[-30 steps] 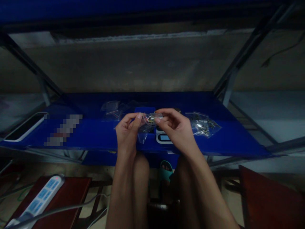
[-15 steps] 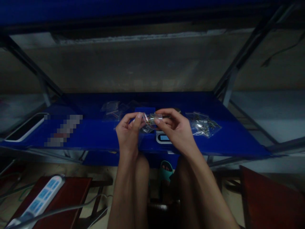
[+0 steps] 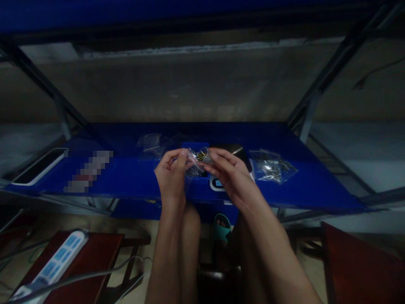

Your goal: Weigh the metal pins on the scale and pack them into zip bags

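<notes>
My left hand [image 3: 172, 173] is closed, its thumb and fingers pinching a small clear plastic bag [image 3: 193, 170] near the bag's mouth. My right hand [image 3: 234, 175] is closed around a small clear container [image 3: 208, 157], held tilted with its rim at the bag's mouth. Several thin gold-coloured metal pieces [image 3: 201, 156] show at that rim; their exact kind is too small to tell. Below the hands, a white device with a lit display [image 3: 216, 183] lies on the blue table, partly hidden by my right hand.
Clear bags of small metal pieces [image 3: 272, 166] lie on the blue table [image 3: 313, 185] at right. More clear bags [image 3: 152, 143] lie back left. A dark object [image 3: 236, 150] sits behind my right hand. A phone-like slab [image 3: 39, 166] rests far left; a power strip [image 3: 60, 257] lies on a stool.
My right hand has turned the clear container, so its rim and the gold-coloured pieces now show at the bag's mouth. My left hand keeps its pinch on the bag.
</notes>
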`<state>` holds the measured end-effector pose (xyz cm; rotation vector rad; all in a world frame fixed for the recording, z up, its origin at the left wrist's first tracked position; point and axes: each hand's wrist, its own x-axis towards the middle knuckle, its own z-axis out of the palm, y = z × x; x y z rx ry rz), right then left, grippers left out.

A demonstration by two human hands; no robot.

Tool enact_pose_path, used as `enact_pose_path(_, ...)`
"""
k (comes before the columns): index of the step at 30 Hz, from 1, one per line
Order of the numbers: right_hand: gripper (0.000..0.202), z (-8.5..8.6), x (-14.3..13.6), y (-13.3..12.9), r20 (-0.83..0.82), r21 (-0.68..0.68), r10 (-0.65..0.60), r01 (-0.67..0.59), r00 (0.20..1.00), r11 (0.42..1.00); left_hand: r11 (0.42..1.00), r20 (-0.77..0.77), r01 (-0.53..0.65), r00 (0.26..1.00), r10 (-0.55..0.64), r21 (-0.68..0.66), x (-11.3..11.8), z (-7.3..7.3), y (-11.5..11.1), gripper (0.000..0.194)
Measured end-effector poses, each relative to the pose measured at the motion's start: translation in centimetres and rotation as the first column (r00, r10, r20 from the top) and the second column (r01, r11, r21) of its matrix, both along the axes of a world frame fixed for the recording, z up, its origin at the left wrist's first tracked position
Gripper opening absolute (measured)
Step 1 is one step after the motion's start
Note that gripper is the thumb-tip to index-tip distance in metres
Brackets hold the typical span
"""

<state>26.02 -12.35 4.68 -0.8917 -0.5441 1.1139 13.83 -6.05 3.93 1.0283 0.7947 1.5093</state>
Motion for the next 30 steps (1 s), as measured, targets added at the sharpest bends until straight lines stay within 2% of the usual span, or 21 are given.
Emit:
enact_pose_path(8,0.034,0.1,-0.3,-0.1,0.049,-0.012,-0.069,0.069,0.996,0.998,0.998,-0.050,-0.068,0.996,0.068,-0.011,-0.1,0.0,0.2,0.025)
enact_pose_path(15,0.033,0.0,-0.4,-0.1,0.080,-0.016,0.002,-0.001,0.997,1.000,0.999,0.013,0.005,1.000,-0.004,-0.032,-0.3,0.0,0.2,0.028)
enact_pose_path(23,0.031,0.1,-0.5,-0.2,-0.009,-0.012,-0.003,0.003,1.000,1.000,0.999,-0.059,0.046,0.997,-0.044,0.030,-0.3,0.0,0.1,0.026)
enact_pose_path(26,0.024,0.2,-0.2,-0.1,-0.131,0.041,0.004,0.001,0.991,0.999,0.999,-0.059,0.030,0.998,-0.028,0.027,-0.4,0.0,0.2,0.027)
enact_pose_path(30,0.016,0.1,0.8,-0.1,-0.215,0.138,-0.040,0.071,0.976,0.988,1.000,-0.050,0.019,0.999,-0.018,0.001,-0.6,0.0,0.2,0.028)
